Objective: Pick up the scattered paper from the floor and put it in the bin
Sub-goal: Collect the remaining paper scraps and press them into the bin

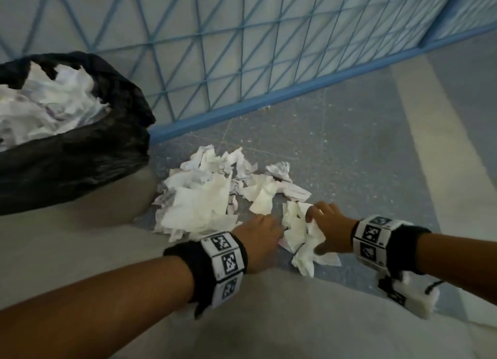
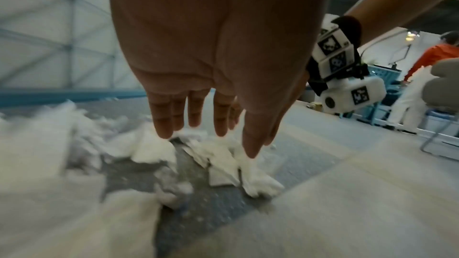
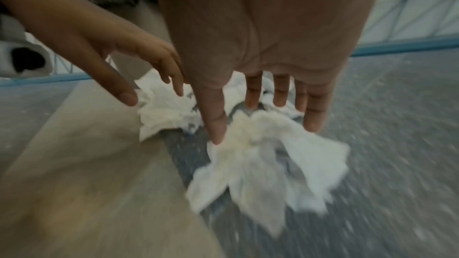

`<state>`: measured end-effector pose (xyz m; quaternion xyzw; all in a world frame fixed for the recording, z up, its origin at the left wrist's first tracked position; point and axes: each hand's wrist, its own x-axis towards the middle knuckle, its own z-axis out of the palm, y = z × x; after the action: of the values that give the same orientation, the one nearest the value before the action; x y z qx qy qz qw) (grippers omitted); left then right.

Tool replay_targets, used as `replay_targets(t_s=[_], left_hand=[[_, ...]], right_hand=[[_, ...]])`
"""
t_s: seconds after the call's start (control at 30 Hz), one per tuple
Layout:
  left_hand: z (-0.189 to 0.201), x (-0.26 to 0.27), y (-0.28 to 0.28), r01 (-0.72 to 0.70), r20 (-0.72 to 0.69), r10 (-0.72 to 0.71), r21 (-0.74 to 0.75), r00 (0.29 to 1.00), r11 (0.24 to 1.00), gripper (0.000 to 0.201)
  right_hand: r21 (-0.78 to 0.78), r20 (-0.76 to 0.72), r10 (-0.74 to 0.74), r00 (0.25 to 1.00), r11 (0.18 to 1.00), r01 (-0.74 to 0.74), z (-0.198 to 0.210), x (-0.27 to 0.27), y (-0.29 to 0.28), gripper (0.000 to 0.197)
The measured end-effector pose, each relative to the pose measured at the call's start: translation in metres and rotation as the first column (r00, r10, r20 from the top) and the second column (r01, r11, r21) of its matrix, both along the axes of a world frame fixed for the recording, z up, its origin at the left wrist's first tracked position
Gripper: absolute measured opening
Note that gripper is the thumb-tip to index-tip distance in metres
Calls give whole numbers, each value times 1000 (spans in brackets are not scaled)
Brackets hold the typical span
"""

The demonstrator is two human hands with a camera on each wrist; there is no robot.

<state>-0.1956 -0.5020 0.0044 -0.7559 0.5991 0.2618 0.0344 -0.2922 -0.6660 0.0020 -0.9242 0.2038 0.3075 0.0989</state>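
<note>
Torn and crumpled white paper (image 1: 199, 197) lies heaped on the grey floor beside the bin (image 1: 80, 154). The bin is lined with a black bag and is full of paper. A smaller bunch of paper (image 1: 298, 235) lies on the floor between my hands. My left hand (image 1: 277, 225) reaches down at its left side, its fingers (image 2: 164, 125) straight and close to the scraps. On the right side, my right hand (image 1: 317, 229) is spread over the bunch (image 3: 261, 154). Its thumb (image 3: 216, 125) and fingertips touch the paper without closing round it.
A blue metal lattice fence (image 1: 242, 62) runs along the floor behind the bin and paper. My beige-clad knees (image 1: 269, 318) fill the near foreground. In the left wrist view, a person in an orange top (image 2: 437, 54) stands by blue crates far to the right.
</note>
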Motion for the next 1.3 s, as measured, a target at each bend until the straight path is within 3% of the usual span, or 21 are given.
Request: replay_targets(t_s=[0.1, 0.3, 0.37, 0.5, 0.57, 0.7, 0.83, 0.93, 1.07, 1.2, 1.3], left_hand=[[-28, -24, -24, -45, -25, 44, -23, 999, 999, 73], [-56, -39, -56, -183, -31, 186, 95, 982, 979, 88], [-63, -39, -54, -163, -17, 165, 79, 986, 983, 78], [-66, -24, -42, -119, -32, 118, -27, 993, 993, 35], [-61, -12, -35, -136, -95, 132, -37, 987, 990, 31], [-34, 12, -23, -325, -255, 272, -199, 928, 925, 29], [-18, 44, -24, -499, -273, 426, -321, 862, 805, 30], [-30, 61, -33, -502, -187, 466, -312, 865, 806, 26], [-45, 54, -40, -463, -149, 440, -191, 885, 866, 26], [-52, 47, -32, -395, -78, 390, -80, 918, 915, 21], [-46, 53, -17, -415, -115, 407, -57, 906, 908, 18]], right_hand=[[68, 28, 2, 1000, 998, -4, -19, -24, -3, 88], [185, 176, 10, 984, 982, -43, -39, -44, -2, 70], [202, 204, -16, 979, 979, -26, -43, -46, -4, 70], [121, 211, -44, 977, 992, 19, -46, -47, -15, 61], [145, 219, -95, 971, 987, 64, -43, -42, -19, 57], [288, 342, -278, 898, 940, 181, -30, -22, -31, 46], [190, 444, -228, 866, 969, 157, -19, 15, -49, 36], [78, 433, -102, 896, 994, 76, -20, 42, -53, 39], [49, 260, 36, 965, 998, -51, -36, 61, -39, 45], [92, 225, -38, 974, 996, 18, -43, 57, -22, 37], [98, 221, -82, 972, 993, 62, -36, 48, -15, 34]])
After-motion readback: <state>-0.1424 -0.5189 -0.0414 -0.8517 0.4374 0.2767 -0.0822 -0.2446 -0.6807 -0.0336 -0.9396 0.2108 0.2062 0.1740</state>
